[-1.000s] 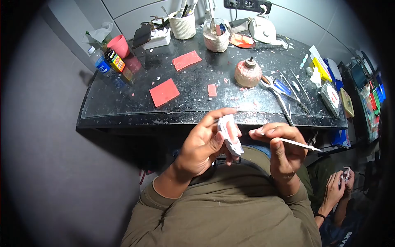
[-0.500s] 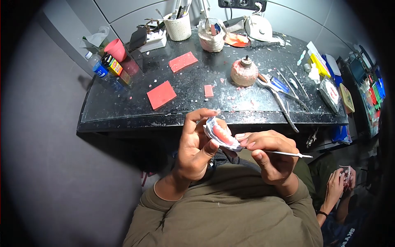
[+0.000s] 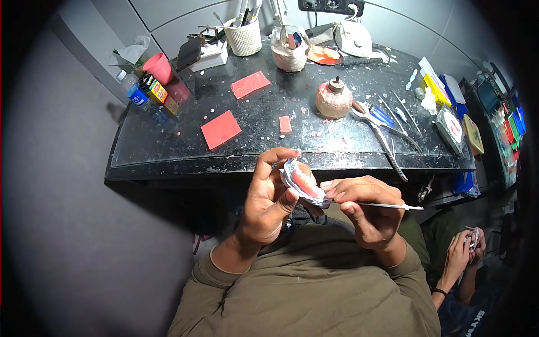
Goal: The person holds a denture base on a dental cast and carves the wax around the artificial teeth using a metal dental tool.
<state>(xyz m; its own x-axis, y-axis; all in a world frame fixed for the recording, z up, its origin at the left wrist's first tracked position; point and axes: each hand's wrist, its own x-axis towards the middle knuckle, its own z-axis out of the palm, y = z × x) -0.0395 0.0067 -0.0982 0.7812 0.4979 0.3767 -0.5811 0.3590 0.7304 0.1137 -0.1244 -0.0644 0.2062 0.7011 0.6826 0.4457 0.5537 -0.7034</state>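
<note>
My left hand (image 3: 268, 194) is closed around a white plaster dental model (image 3: 288, 174), held tilted above my lap in front of the bench edge. Pink wax with a row of teeth (image 3: 305, 183) sits on the model. My right hand (image 3: 373, 210) pinches a thin metal carving tool (image 3: 387, 205) with a pale end pointing right. Its working tip is at the model's right edge, partly hidden by my fingers, so I cannot tell whether it touches the wax.
On the black bench (image 3: 168, 140) lie pink wax sheets (image 3: 220, 130), a wax-spattered spirit burner (image 3: 334, 99), pliers (image 3: 383, 135) and slim metal tools (image 3: 405, 112). A white pot (image 3: 243, 38) and a bottle (image 3: 132, 89) stand behind. Another person's hands (image 3: 457, 255) hold a similar piece at lower right.
The dental model has turned slightly and shifted a little right in my left hand. The tool's outer end has dipped slightly, with my right hand still around it.
</note>
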